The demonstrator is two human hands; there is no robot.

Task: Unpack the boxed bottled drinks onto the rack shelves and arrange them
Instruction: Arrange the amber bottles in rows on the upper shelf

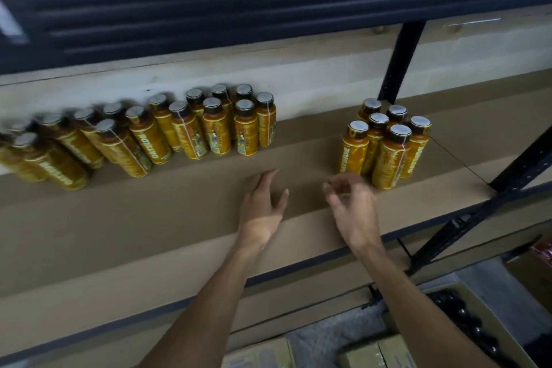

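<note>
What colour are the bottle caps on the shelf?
The caps are dark-rimmed with silvery-grey tops; head view.

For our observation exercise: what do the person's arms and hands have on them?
Nothing worn shows: both forearms bare, no sleeves. The left hand and right hand show no gloves, watch or bracelet. Motion blur hides any ring on the right.

Orange bottles (215,125) upright, two separate clusters on shelf (149,218).

Stretching brown and flat across the rack as a shelf board (149,233); carrying a long double row of upright orange bottles (215,131) at left; carrying, well apart at right, a tight bottle cluster (388,155).
</note>
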